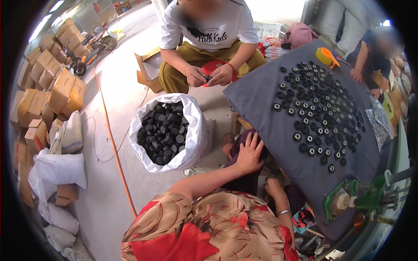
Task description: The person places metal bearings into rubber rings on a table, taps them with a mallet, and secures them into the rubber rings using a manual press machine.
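Observation:
My left hand (250, 154) lies flat with spread fingers on my dark-clad knee, beside the near left edge of the cloth-covered table (261, 98). Lower and to the right, my right hand (274, 188) is closed over my lap; a small dark bit shows at its fingers, too unclear to name. On the table's grey cloth are spread many round black wheel-like parts (320, 130), several with metal centres. A white woven sack (202, 139) full of black round caps (161, 135) stands on the floor left of my left hand.
Across from me sits a person whose hands (211, 76) hold a small dark part. Another person's hand (356, 75) rests at the table's far right, near a yellow tape roll (326, 58). A green hand press (365, 195) stands at right. Cartons (65, 93) and an orange cable (109, 130) lie left.

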